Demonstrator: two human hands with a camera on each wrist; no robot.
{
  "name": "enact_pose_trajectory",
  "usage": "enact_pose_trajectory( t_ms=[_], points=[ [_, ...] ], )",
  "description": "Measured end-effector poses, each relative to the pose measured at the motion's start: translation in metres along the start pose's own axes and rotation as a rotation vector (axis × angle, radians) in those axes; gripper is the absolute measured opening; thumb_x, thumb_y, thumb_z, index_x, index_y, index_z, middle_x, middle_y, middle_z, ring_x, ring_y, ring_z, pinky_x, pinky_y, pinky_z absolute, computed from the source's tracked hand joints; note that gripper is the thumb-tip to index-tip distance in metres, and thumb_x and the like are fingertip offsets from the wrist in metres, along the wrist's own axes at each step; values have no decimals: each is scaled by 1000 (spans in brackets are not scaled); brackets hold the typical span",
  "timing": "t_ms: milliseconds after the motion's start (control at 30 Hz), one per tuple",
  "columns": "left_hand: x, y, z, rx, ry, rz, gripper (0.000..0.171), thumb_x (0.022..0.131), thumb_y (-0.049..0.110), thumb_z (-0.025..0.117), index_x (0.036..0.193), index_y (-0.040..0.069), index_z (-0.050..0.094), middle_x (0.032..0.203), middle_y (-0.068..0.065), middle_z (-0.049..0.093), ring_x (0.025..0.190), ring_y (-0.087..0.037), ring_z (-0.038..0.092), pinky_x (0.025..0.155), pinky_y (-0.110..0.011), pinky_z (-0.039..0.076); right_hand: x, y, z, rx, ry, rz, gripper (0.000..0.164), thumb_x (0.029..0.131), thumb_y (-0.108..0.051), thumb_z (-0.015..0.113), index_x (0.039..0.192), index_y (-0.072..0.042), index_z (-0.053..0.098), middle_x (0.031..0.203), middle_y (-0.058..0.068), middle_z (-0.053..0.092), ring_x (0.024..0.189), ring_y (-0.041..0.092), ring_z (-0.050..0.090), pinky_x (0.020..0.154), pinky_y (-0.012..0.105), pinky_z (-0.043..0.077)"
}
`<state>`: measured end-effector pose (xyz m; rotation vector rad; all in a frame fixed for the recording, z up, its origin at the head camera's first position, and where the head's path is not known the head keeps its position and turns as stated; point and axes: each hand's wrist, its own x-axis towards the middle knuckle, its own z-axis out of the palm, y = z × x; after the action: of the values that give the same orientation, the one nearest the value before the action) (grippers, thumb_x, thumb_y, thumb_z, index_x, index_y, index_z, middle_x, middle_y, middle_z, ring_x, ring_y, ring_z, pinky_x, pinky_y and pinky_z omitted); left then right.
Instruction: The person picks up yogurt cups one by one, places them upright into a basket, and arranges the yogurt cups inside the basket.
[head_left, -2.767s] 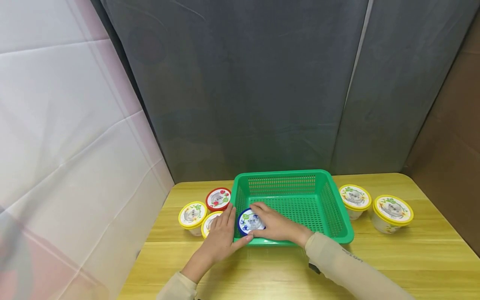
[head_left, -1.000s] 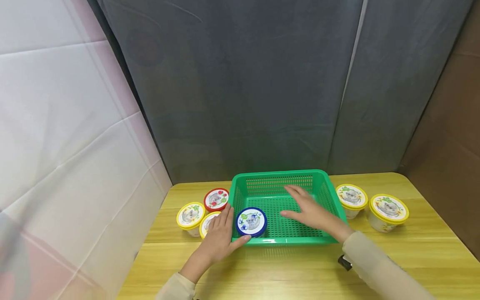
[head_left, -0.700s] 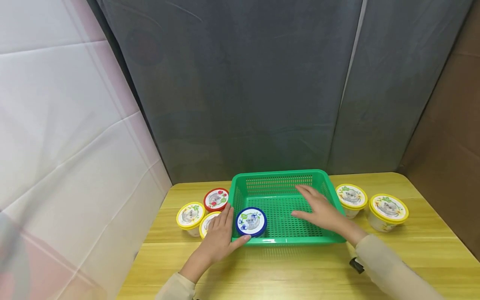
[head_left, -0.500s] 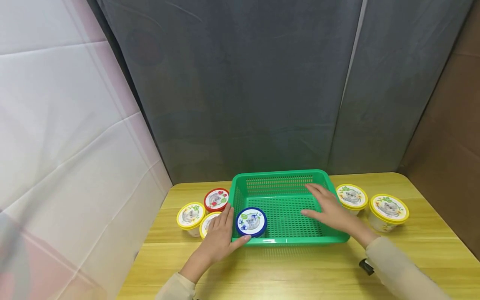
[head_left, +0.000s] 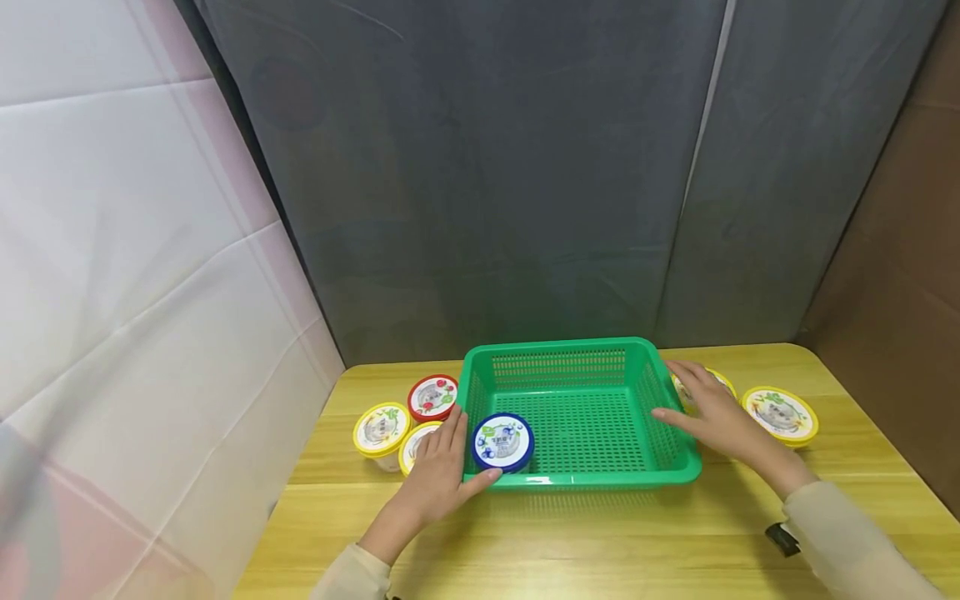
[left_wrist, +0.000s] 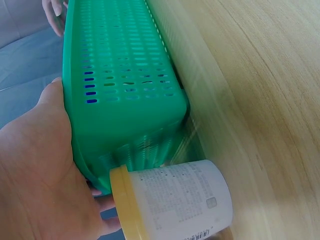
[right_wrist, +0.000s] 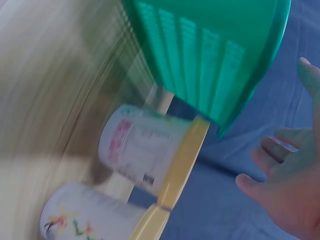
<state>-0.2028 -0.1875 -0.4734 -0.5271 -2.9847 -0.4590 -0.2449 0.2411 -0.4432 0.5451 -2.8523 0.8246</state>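
Note:
My left hand rests with extended fingers along the left rim of a green plastic basket, its thumb at the front rim. Inside the basket's front left corner stands a tub with a blue lid, with blueberries printed on it. My right hand, fingers apart and holding nothing, hovers over a yellow-lidded tub just right of the basket, partly covering it. In the right wrist view, a gap shows between that hand and this tub. Under my left fingers, another yellow-lidded tub sits against the basket's side.
A red-lidded tub and a second yellow-lidded tub stand left of the basket. Farther right is one more yellow-lidded tub. The wooden table ends at a dark grey curtain behind and a white sheet on the left.
My right hand has let go of the blue-lidded tub and moved right, across the basket and past its right rim, over the yellow-lidded tub. The left hand has kept its place.

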Motion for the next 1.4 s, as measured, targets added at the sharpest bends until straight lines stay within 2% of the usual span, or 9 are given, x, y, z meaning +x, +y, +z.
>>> enact_pose_trajectory(
  t_ms=[300,567,800,1100,1400],
  points=[
    [-1,2,-1,-3,6,2,102,89,69,53,155,-3,23,165,-21,19,151,-39,24,120,-60,25,-12,20,-19,-13,13,69,90,93,-51,62,159,-9,16,158,29,23,140,57,26,101,77,27],
    [-1,2,0,-6,0,1,102,89,70,52,155,-2,22,165,-20,18,152,-38,22,120,-60,24,-23,44,-26,-79,67,70,89,92,-46,66,157,-4,20,152,34,29,133,60,31,97,76,30],
    [-1,2,0,0,6,0,102,89,70,51,155,-2,23,165,-20,18,152,-37,22,120,-60,24,-30,61,-32,-57,96,112,91,92,-43,67,156,1,18,151,39,24,133,63,26,96,78,26],
    [0,0,2,2,8,0,103,89,71,51,156,-2,22,165,-19,17,152,-37,22,120,-60,24,-39,80,-34,-42,84,174,94,93,-44,65,156,3,13,154,41,15,135,65,19,96,79,25],
    [0,0,2,-2,4,-3,103,89,71,51,156,-1,21,166,-19,16,153,-37,21,121,-60,23,-47,96,-32,-51,107,200,96,94,-45,64,154,9,12,152,44,15,134,66,17,97,80,19]
  ],
)
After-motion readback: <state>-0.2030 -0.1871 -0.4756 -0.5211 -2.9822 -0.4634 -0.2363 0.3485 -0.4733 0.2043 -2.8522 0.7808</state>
